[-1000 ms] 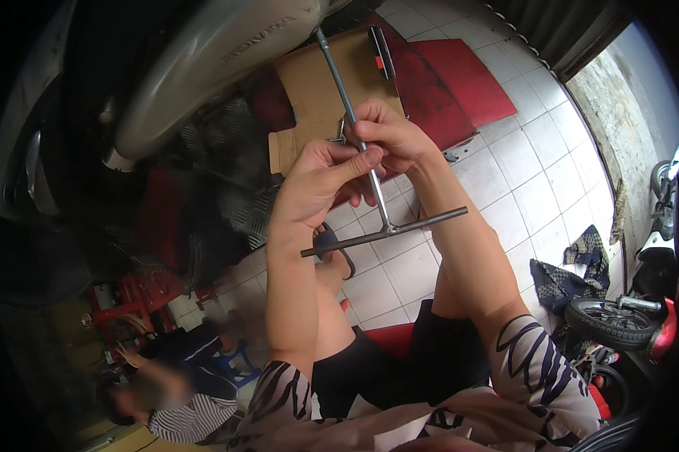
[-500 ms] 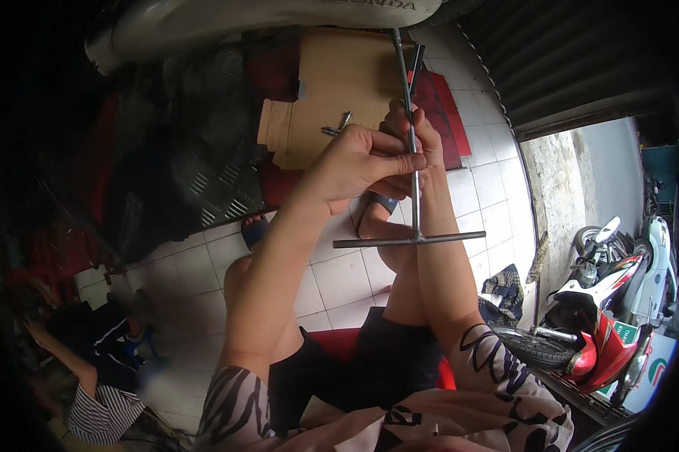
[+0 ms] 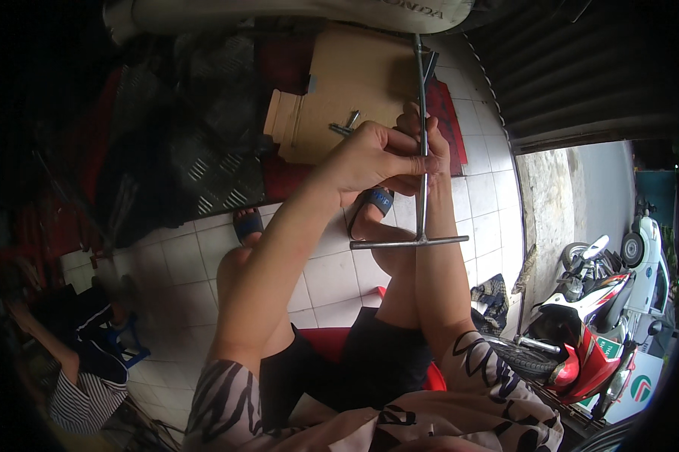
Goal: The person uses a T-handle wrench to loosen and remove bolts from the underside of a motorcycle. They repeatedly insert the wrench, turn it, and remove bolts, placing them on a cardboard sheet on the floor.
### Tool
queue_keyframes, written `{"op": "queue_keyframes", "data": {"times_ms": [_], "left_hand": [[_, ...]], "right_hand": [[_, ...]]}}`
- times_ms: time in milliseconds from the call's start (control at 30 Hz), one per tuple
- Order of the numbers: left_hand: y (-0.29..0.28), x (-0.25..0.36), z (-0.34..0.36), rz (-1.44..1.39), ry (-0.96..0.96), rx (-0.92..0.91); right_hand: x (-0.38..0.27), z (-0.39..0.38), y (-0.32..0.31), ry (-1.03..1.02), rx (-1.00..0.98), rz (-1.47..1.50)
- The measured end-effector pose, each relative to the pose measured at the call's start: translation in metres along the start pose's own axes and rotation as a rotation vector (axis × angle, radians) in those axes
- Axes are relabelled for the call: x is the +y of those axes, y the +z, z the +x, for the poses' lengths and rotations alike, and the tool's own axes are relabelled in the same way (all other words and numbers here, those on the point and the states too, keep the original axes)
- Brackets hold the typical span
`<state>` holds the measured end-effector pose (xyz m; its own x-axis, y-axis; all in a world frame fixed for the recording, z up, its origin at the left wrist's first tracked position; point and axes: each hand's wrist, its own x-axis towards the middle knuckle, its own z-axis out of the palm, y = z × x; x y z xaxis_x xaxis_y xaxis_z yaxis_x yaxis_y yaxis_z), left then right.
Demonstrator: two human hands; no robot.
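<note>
A long metal T-handle wrench [image 3: 422, 207] stands before me with its crossbar toward me. Its far end meets the underside of a pale vehicle casing [image 3: 339, 16] at the top. My left hand [image 3: 381, 158] is closed on the shaft, its thumb pressed along it. Just beyond, my right hand [image 3: 432, 139] has its fingers curled around the same shaft; part of it is hidden behind the metal. A dark bar [image 3: 431, 64] shows past the right hand; I cannot tell whether it is held. Two small metal pieces [image 3: 345, 123] lie on a cardboard sheet [image 3: 354, 68].
Red matting [image 3: 449, 113] and a dark tread plate [image 3: 219, 177] lie around the cardboard on white tiles [image 3: 339, 282]. Another person's striped sleeve [image 3: 87, 399] shows at lower left near a blue stool [image 3: 134, 339]. A red and white motorbike [image 3: 581, 350] stands at right beside a corrugated shutter [image 3: 558, 75].
The view has shifted slightly, so the casing, cardboard and hands appear farther right. The wrench's crossbar looks shorter and slightly turned. Both hands keep their hold.
</note>
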<state>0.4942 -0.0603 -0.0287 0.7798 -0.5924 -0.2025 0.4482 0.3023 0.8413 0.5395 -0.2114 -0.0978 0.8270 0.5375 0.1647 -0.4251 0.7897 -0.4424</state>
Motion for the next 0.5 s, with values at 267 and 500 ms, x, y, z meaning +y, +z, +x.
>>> {"op": "queue_keyframes", "data": {"times_ms": [267,500], "left_hand": [[0.006,0.0,-0.001,-0.25,0.122,-0.142],[-0.002,0.0,-0.001,0.019,0.01,0.088]], "right_hand": [[-0.006,-0.004,0.012,0.009,0.022,0.015],[-0.002,0.003,0.008,0.025,0.032,-0.107]]}}
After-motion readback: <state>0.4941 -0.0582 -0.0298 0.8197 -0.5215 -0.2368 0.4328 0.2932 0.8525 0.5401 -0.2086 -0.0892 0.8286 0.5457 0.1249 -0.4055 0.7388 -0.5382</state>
